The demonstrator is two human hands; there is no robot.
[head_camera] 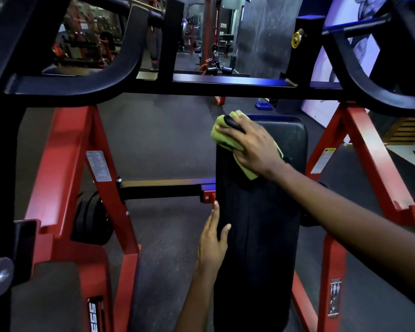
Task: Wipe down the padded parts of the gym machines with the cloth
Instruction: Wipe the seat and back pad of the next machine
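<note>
while the right hand (252, 147) presses flattened fingers onto the green cloth (222, 137) at the upper left corner of the black pad (261, 236) in mid frame, the left hand (212, 236) rests straight-fingered along the pad's left edge lower down, thumb on its face, between red frame legs (65, 164).

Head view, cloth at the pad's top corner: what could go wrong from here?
1. The right hand only presses flat on the green cloth, which overhangs the left edge of the black pad; the cloth may slip off or out from under the palm.
2. The left hand lies along that edge, fingertips beside the red bracket; a downward stroke could knock them against it.
</note>
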